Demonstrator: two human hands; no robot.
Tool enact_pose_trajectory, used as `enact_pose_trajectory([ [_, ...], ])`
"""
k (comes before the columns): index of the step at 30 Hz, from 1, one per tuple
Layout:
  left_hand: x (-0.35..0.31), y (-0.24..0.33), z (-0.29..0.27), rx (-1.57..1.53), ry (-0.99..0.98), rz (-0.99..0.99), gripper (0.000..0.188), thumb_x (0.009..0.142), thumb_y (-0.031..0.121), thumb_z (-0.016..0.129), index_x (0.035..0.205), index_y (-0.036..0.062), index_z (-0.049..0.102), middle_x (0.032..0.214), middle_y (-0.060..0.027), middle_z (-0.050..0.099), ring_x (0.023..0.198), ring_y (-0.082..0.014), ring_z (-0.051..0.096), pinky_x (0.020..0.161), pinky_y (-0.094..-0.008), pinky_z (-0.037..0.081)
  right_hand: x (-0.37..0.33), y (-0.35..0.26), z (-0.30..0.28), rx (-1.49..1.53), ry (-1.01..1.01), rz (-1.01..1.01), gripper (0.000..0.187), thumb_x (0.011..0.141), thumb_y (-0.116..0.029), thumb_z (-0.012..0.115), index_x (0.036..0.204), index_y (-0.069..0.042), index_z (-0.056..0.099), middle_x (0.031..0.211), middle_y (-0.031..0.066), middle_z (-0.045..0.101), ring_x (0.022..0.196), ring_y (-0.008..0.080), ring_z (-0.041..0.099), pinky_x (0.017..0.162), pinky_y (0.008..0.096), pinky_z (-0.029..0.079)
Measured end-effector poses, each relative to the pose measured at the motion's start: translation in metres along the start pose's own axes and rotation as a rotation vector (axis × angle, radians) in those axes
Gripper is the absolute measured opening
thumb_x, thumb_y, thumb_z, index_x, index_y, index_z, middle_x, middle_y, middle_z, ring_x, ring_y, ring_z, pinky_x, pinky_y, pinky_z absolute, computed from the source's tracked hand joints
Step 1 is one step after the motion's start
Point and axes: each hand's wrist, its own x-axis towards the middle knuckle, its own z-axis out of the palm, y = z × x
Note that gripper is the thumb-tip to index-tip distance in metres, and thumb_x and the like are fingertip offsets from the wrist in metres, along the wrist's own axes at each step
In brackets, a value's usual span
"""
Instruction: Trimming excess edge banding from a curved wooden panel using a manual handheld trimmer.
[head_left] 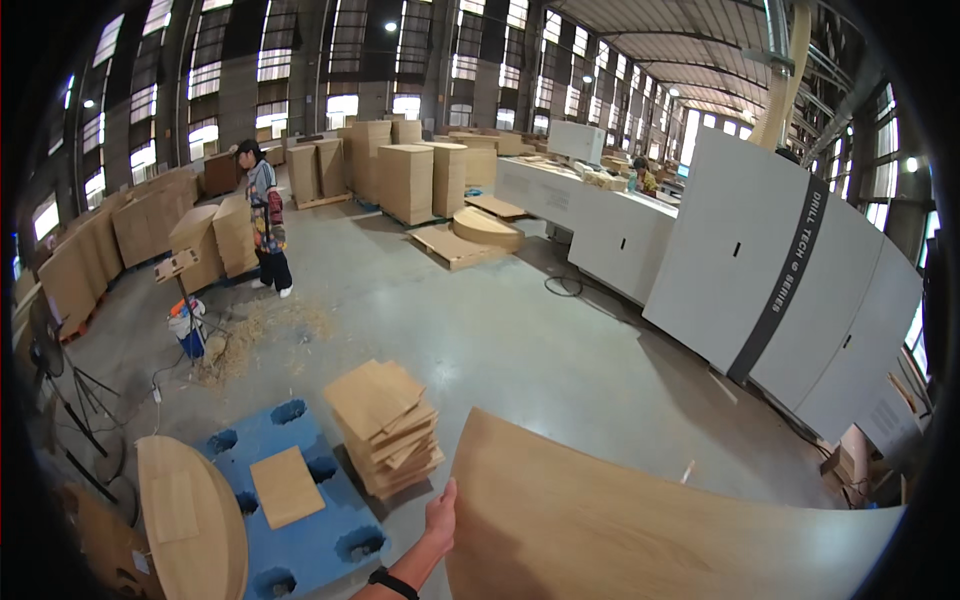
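Note:
A large wood-grain board (640, 520) fills the lower right of the head view, its left edge upright in front of me. My left hand (440, 515), with a black band at the wrist, is closed on that left edge. Its fingertips are partly hidden by the board. My right hand does not show. Just beyond my left hand, a leaning stack of small wooden panels (385, 425) stands on the floor beside a blue pallet (285, 440). One single panel (287, 487) lies on the pallet.
A taller board stack (195, 520) stands at the pallet's left. A fan stand (85, 400) and wood shavings (260, 340) are farther left, near a standing person (265, 220). A big white machine (740, 250) flanks the right. Board stacks (405, 180) stand behind.

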Motion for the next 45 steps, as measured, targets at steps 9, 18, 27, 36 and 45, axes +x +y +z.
enact_pose_trajectory([
  [9,0.259,0.079,0.069,-0.248,0.029,0.064,0.061,0.096,0.051,0.056,0.129,-0.0007,0.054,0.123,-0.0124,0.061,0.108,-0.0238,0.061,0.092,-0.04,0.051,0.147,0.085,0.416,-0.077,-0.264,0.073,0.041,0.094,-0.052,0.047,0.101,-0.014,0.06,0.092,0.0025,0.065,0.081,0.0172,0.062,0.068,0.0315,0.055],
  [18,0.552,0.1,0.056,-0.259,0.4,0.072,0.063,0.1,0.053,0.046,0.135,0.0003,0.049,0.132,-0.0146,0.057,0.118,-0.0308,0.057,0.096,-0.0501,0.05,0.193,0.184,0.84,-0.166,-0.488,0.089,0.044,0.093,-0.054,0.047,0.102,-0.013,0.06,0.091,0.0032,0.066,0.081,0.0178,0.062,0.068,0.0319,0.056],
  [27,0.804,0.306,0.095,-0.323,0.479,0.099,0.063,0.096,0.05,0.057,0.129,-0.0034,0.053,0.125,-0.0138,0.061,0.113,-0.0251,0.059,0.097,-0.0415,0.049,0.179,0.288,1.229,-0.224,-0.616,0.126,0.047,0.093,-0.056,0.047,0.102,-0.013,0.06,0.09,0.0038,0.066,0.081,0.0184,0.063,0.068,0.0323,0.057],
  [36,1.099,0.422,0.047,-0.353,0.695,0.175,0.059,0.097,0.046,0.057,0.132,-0.0007,0.05,0.128,-0.013,0.059,0.115,-0.0278,0.058,0.097,-0.0465,0.049,0.152,0.462,1.664,-0.298,-0.923,0.159,0.049,0.093,-0.058,0.047,0.103,-0.012,0.06,0.09,0.0045,0.067,0.08,0.0191,0.063,0.068,0.0327,0.057],
  [45,1.29,0.509,-0.086,-0.695,0.822,0.28,0.055,0.095,0.044,0.062,0.128,0.0007,0.056,0.12,-0.0114,0.063,0.103,-0.024,0.061,0.087,-0.0409,0.052,-0.025,0.652,2.076,-0.304,-0.923,0.285,0.04,0.097,-0.042,0.036,0.074,-0.014,0.051,0.055,0.0046,0.052,0.042,0.0206,0.042,0.041,0.037,0.038],
])
